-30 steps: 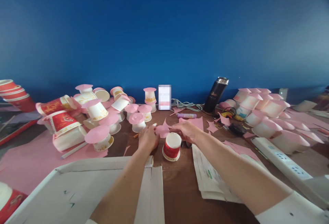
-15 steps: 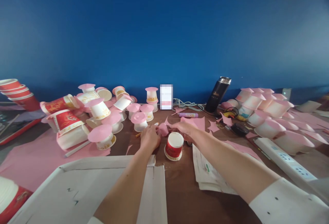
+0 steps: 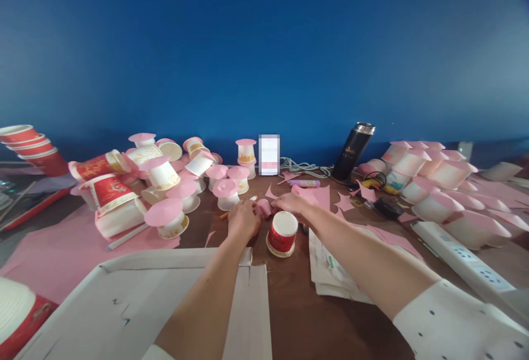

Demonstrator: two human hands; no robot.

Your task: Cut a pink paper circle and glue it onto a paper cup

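Between my hands is a small pink paper piece (image 3: 264,208), curled or bent. My left hand (image 3: 244,219) is closed on its left side, fingers pressed together. My right hand (image 3: 292,205) reaches in from the right, its fingertips drawn together at the piece's right edge. Just in front of them an upside-down red and white paper cup (image 3: 282,234) stands on the brown table (image 3: 297,316), touched by neither hand. Left of my left hand lies an orange stick, partly hidden.
Paper cups with pink discs (image 3: 165,214) crowd the left; more pink-topped cups (image 3: 438,200) fill the right. A black flask (image 3: 353,152), glue stick (image 3: 305,183), power strip (image 3: 463,255), pink scraps and a white box (image 3: 136,305) surround the hands.
The pink piece between my hands has curled and looks smaller, with my fingers closer about it. The whole view has shifted slightly.
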